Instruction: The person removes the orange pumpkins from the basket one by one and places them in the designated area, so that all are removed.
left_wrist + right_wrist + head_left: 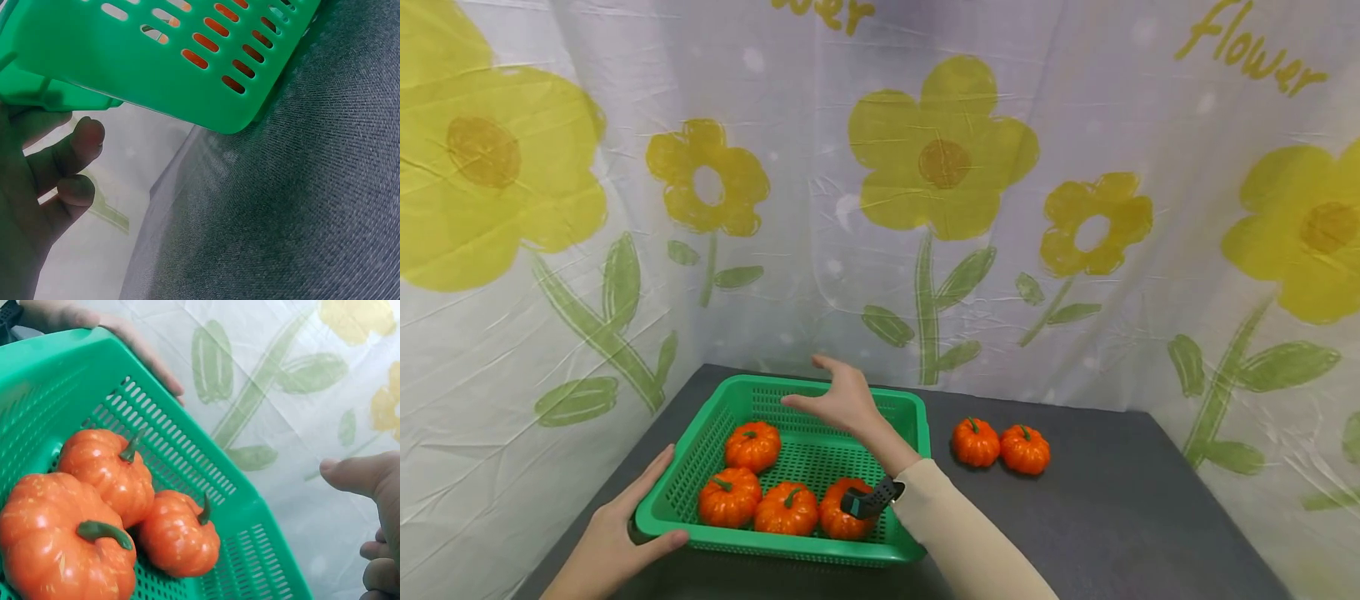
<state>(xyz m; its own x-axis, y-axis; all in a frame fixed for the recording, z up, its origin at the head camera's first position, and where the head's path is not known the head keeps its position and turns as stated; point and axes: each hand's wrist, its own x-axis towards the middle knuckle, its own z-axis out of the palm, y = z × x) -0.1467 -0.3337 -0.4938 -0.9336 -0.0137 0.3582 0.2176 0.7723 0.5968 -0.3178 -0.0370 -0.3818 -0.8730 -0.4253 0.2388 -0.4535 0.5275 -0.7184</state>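
Observation:
A green plastic basket (790, 546) with slotted walls holds several small orange pumpkins, among them a pumpkin (753, 447) at the left and another pumpkin (786, 508) near the front wall. My left hand (613, 533) grips the basket's near left corner, thumb at the front rim and fingers along the outer left side. In the left wrist view its fingertips (87, 137) bend below the rim. Above the far part of the basket, my right hand (838, 398) holds nothing, thumb and forefinger spread apart. The right wrist partly covers one pumpkin (842, 510) in the head view.
Two more pumpkins stand side by side to the basket's right, a left one (976, 442) and a right one (1026, 450). The dark grey table (1112, 517) meets a pale curtain (805, 275) printed with yellow flowers behind and at both sides.

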